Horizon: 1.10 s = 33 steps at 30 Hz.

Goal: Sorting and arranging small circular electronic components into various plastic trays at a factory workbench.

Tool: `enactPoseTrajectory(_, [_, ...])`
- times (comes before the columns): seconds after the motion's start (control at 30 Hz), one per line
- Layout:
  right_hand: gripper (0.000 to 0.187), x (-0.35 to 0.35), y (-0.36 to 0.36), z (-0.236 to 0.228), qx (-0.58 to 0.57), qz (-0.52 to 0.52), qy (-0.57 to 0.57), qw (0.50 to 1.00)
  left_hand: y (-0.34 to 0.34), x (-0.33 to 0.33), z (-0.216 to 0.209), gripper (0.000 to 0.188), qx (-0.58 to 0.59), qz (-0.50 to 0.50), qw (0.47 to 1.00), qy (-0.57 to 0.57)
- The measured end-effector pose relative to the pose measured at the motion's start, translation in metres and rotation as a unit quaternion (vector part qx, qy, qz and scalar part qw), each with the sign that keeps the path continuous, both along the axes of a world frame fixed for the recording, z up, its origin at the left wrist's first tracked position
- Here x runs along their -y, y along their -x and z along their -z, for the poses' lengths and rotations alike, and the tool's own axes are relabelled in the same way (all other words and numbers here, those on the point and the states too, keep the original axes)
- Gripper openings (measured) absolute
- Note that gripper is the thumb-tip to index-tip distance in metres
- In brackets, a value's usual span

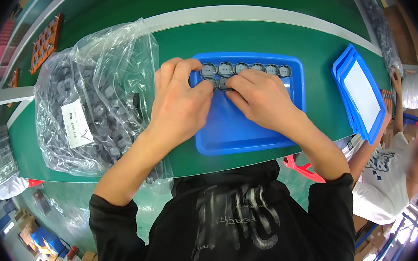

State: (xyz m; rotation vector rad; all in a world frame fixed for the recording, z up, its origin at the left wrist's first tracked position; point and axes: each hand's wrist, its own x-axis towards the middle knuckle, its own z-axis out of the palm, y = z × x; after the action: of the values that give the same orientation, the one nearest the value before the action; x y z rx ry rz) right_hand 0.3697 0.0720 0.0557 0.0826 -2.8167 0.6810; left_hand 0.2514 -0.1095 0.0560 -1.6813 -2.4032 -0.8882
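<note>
Both hands worked at the far left corner of a shallow blue plastic tray [248,132] with smooth walls and rounded corners, set on a green work surface [310,44]. The left hand [180,103] lay curled over the tray's left rim, fingertips pressed down on a small grey moulded part [210,84] in the second row. The right hand [260,99] pinched the adjacent grey part [225,83] between thumb and fingers. A row of similar grey parts [251,68], squarish with round recesses, lined the tray's far wall, touching side by side. The near part of the tray floor remained bare. Just left of the tray sat a crinkled clear plastic bag [93,100] filled with grey parts. A stack of blue trays [358,94] lay well apart to the right, near the surface edge.
</note>
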Motion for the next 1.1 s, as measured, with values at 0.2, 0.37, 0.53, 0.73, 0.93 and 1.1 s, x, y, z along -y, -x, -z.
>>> enactPoseTrajectory(0.2, [0.023, -0.023, -0.025, -0.031, 0.001, 0.093, 0.149, 0.984, 0.027, 0.042, -0.033, 0.027, 0.056, -0.04, 0.997, 0.032])
enactPoseTrajectory(0.37, [0.03, -0.086, -0.096, -0.021, -0.029, 0.336, 0.456, 0.824, 0.043, 0.082, -0.049, 0.031, 0.04, -0.092, 0.99, 0.095])
enactPoseTrajectory(0.53, [0.026, -0.11, -0.151, 0.008, 0.05, 0.364, 0.347, 0.863, 0.054, 0.098, -0.046, 0.037, 0.069, -0.143, 0.984, 0.074])
enactPoseTrajectory(0.73, [0.031, -0.089, -0.143, -0.001, -0.076, 0.37, 0.392, 0.839, 0.049, 0.071, -0.039, 0.048, 0.043, -0.07, 0.983, 0.164])
enactPoseTrajectory(0.93, [0.03, -0.096, -0.155, 0.023, -0.083, 0.4, 0.317, 0.856, 0.048, 0.083, -0.047, 0.057, 0.138, -0.148, 0.972, 0.116])
enactPoseTrajectory(1.1, [0.02, -0.094, -0.157, 0.03, -0.059, 0.415, 0.293, 0.859, 0.046, 0.083, -0.048, 0.037, 0.053, -0.095, 0.975, 0.194])
